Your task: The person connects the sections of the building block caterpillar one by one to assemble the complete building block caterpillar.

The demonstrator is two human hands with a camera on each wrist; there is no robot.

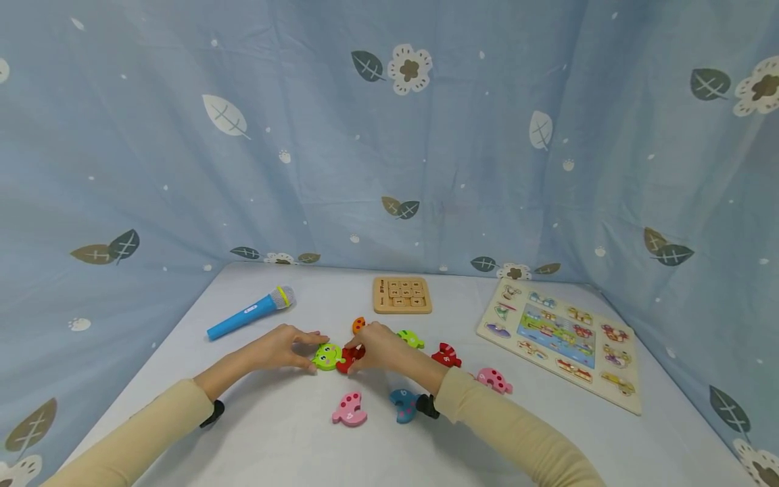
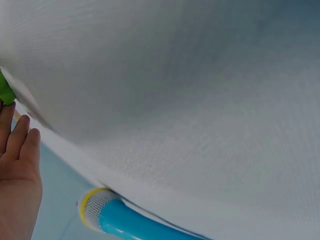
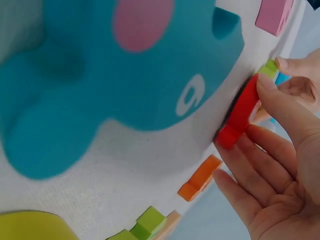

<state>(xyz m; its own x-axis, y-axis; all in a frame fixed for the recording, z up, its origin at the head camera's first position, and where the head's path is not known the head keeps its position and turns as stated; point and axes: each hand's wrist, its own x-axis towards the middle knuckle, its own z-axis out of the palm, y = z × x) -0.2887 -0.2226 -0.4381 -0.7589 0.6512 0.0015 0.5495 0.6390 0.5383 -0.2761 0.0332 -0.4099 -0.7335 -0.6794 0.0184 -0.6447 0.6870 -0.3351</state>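
In the head view, my left hand [image 1: 286,348] holds a green smiling caterpillar-head piece [image 1: 327,356] by its edges, fingers on the far side and thumb on the near side. My right hand [image 1: 380,348] pinches a red puzzle piece [image 1: 348,360] right beside the head piece. The right wrist view has the red piece [image 3: 242,115] between thumb and fingertips, its edge close to the green head piece [image 3: 269,69]. Only a green corner [image 2: 6,91] shows at the fingertips in the left wrist view. Part of the red piece is hidden by my right hand in the head view.
Loose pieces lie around: orange [image 1: 358,325], green [image 1: 410,339], red [image 1: 447,355], two pink, including one [image 1: 349,410] in front, and blue [image 1: 403,406] under the right wrist. Behind are a toy microphone [image 1: 252,313] and wooden number puzzle [image 1: 402,295]; a picture board [image 1: 560,343] lies right.
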